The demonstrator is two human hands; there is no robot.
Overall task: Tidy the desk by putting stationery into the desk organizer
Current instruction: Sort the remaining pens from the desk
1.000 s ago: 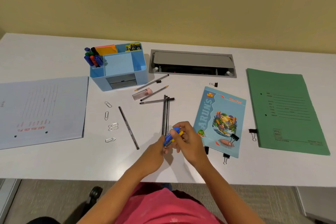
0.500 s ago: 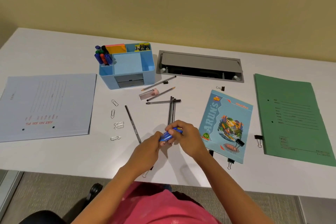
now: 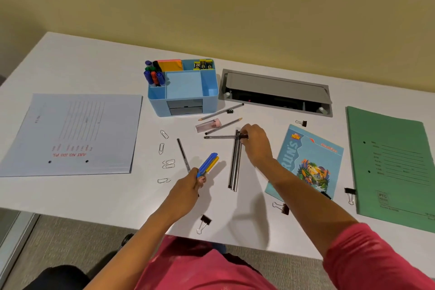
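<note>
The left grip [image 3: 188,186] clasps blue and yellow pens [image 3: 208,163] bundled, freeing the right grip [image 3: 256,146] to pinch the black pens [image 3: 234,165] by their far ends, likely for the organizer [image 3: 158,103].

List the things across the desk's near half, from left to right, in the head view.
Blue folder → paper clips → blue and yellow pens, held by the left hand → black pens → notebook → green folder.
</note>
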